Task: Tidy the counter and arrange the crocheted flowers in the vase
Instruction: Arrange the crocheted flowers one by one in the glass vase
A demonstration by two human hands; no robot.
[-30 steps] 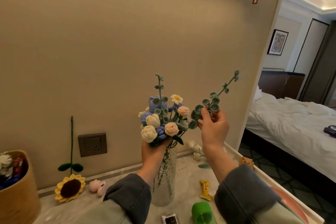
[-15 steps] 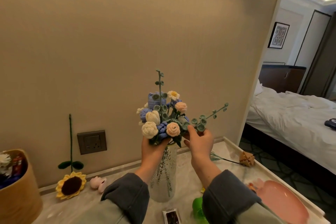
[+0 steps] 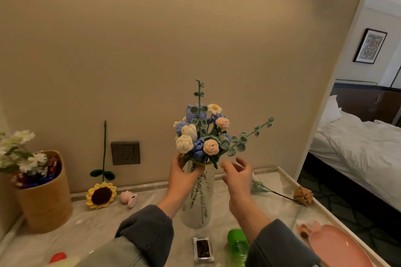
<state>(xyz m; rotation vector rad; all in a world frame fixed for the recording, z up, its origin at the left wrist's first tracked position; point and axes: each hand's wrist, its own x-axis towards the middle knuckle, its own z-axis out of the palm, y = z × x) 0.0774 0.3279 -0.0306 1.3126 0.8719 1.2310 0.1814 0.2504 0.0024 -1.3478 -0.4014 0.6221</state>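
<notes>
A glass vase stands on the marble counter and holds a crocheted bouquet of white, peach and blue blooms. A green eucalyptus sprig now sticks out of it to the right. My left hand grips the vase's neck and the stems. Just right of the vase, my right hand hovers with relaxed fingers and holds nothing. A crocheted sunflower leans head-down against the wall. Another crocheted stem lies on the counter behind my right hand.
A tan bucket with flowers stands at left. A pink item, a dark wrapped snack, a green bottle, a pink plate, a wooden puzzle and a red object lie about. The counter's raised edge runs along the right.
My right hand lowered the eucalyptus sprig into the bouquet, let go of it and drew back to the right. The left hand stayed at the vase's neck.
</notes>
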